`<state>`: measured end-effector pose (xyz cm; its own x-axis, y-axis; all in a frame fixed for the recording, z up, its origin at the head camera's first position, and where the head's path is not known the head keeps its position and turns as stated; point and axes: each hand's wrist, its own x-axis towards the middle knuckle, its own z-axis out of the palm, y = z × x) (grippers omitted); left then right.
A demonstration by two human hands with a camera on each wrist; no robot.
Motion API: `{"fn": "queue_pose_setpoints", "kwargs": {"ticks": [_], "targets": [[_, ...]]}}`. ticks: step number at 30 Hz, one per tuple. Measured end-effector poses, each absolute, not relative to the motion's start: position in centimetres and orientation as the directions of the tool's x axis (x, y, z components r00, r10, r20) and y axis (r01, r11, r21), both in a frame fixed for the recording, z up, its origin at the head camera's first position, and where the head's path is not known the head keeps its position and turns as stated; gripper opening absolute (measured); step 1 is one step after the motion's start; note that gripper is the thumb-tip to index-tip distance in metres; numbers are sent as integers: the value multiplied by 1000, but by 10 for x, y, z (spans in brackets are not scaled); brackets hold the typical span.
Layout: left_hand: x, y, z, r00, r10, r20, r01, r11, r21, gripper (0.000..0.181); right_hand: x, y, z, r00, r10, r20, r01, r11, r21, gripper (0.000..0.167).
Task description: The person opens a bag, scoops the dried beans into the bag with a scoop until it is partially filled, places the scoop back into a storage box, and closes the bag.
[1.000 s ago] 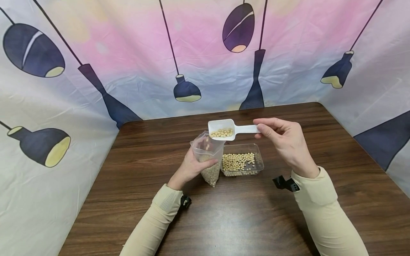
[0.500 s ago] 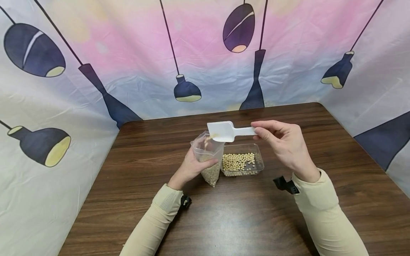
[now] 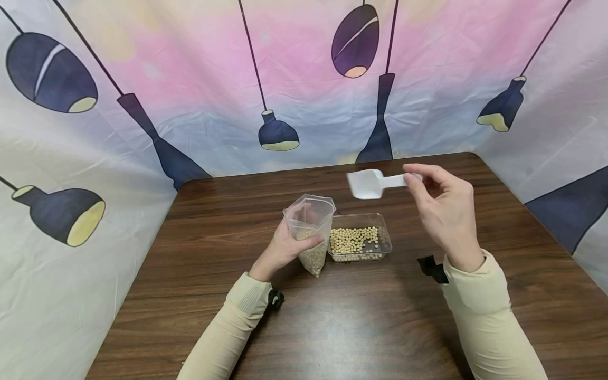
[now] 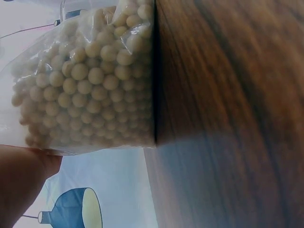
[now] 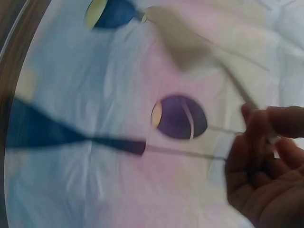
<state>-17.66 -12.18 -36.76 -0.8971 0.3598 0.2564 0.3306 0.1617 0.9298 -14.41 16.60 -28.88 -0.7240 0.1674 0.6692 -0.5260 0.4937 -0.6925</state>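
Observation:
My left hand (image 3: 285, 245) grips a clear plastic bag (image 3: 309, 216) around its middle and holds it upright with its mouth spread. Round pale beans (image 4: 90, 85) fill the bag's lower part, and its bottom meets the table in the left wrist view. In my right hand (image 3: 444, 211) the handle of a white scoop (image 3: 367, 183) is pinched between thumb and fingers. The scoop hangs in the air to the right of the bag's mouth; no beans show in it. It is blurred in the right wrist view.
Just right of the bag, a clear plastic tray (image 3: 386, 244) of the same beans stands on the dark wooden table (image 3: 214, 232). A printed cloth (image 3: 199, 79) with lamp pictures hangs behind and along the sides.
Beans slid from the tilted scoop into the bag. The right hand then moved the scoop right and slightly up, off the bag's mouth. The left hand and bag stayed in place.

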Motion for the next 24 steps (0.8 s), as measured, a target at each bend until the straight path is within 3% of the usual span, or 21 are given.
{"fn": "queue_pose_setpoints", "kwargs": {"ticks": [3, 7, 14, 24], "targets": [[-177, -122, -367, -897, 360, 257, 333, 167, 928, 72, -149, 171, -294, -777, 151, 611, -397, 636, -662, 16], [-185, -123, -381, -898, 356, 257, 331, 164, 929, 73, -160, 169, -306, -835, 68, 546, -337, 720, -606, 16], [-191, -126, -398, -899, 341, 276, 343, 154, 927, 74, -176, 153, -331, -898, -24, 440, -298, 768, -566, 18], [-191, -125, -394, -902, 338, 270, 337, 158, 928, 73, -181, 161, -334, -934, -9, 358, -225, 793, -566, 17]]}}
